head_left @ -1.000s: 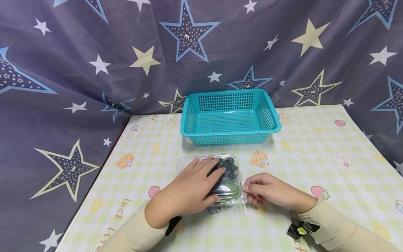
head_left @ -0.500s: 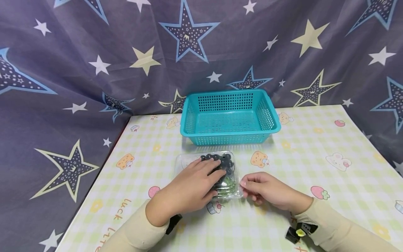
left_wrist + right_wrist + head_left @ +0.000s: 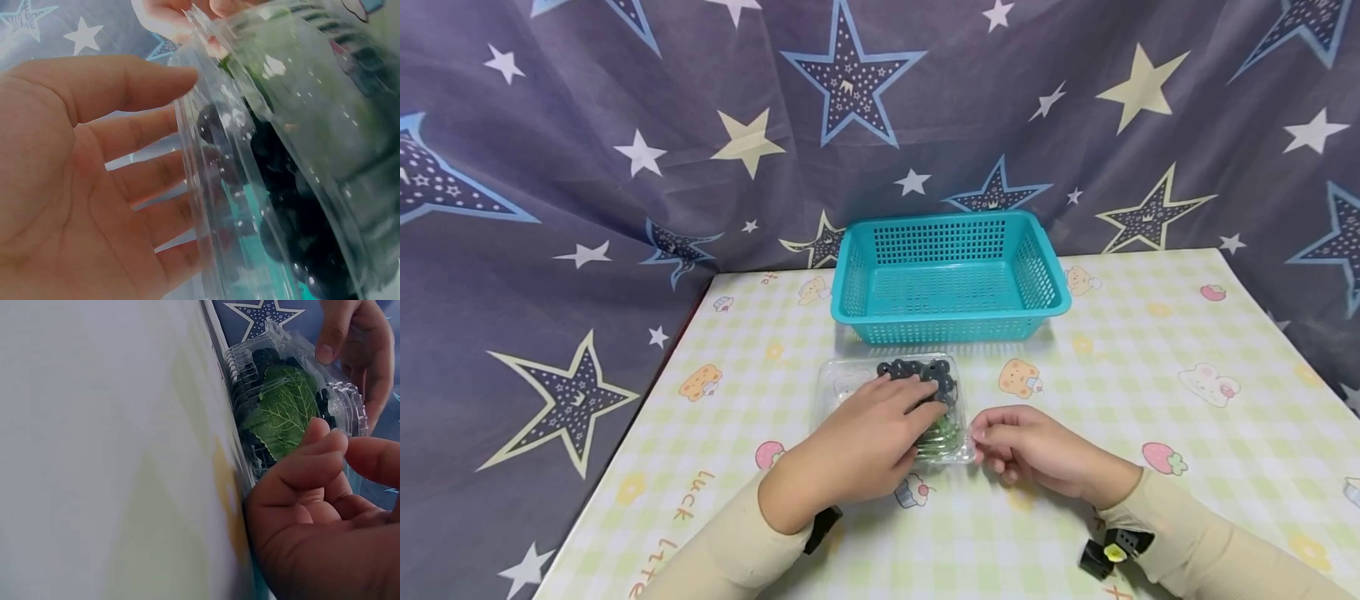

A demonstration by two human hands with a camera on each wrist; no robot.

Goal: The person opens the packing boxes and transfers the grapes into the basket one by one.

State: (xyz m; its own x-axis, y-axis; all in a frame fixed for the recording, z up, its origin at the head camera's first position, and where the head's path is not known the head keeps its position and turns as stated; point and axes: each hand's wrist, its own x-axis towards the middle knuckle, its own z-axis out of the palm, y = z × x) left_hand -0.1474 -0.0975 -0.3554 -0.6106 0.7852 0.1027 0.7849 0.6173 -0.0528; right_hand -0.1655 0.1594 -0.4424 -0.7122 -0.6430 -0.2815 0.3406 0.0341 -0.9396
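A clear plastic fruit box (image 3: 837, 385) lies on the table, holding dark round grapes (image 3: 937, 375) and a green leaf (image 3: 284, 412). My left hand (image 3: 861, 437) rests on the lid with its fingers stretched out, hiding the middle of the box. In the left wrist view its fingertips lie against the clear lid, thumb along the near edge. At the box's right edge, my right hand (image 3: 1037, 450) has curled fingers and pinches the rim between thumb and forefinger. Whether the lid is fastened cannot be made out.
Behind the box stands a turquoise plastic basket (image 3: 850, 318) with perforated sides and nothing inside. A checked tablecloth (image 3: 1150, 367) with cartoon prints covers the table. A dark curtain (image 3: 700, 100) with stars hangs behind it and along the left side.
The fruit box has shifted a little away from me and to the left, and its near edge has swung slightly. The right hand has moved with it; the left hand stays on the lid.
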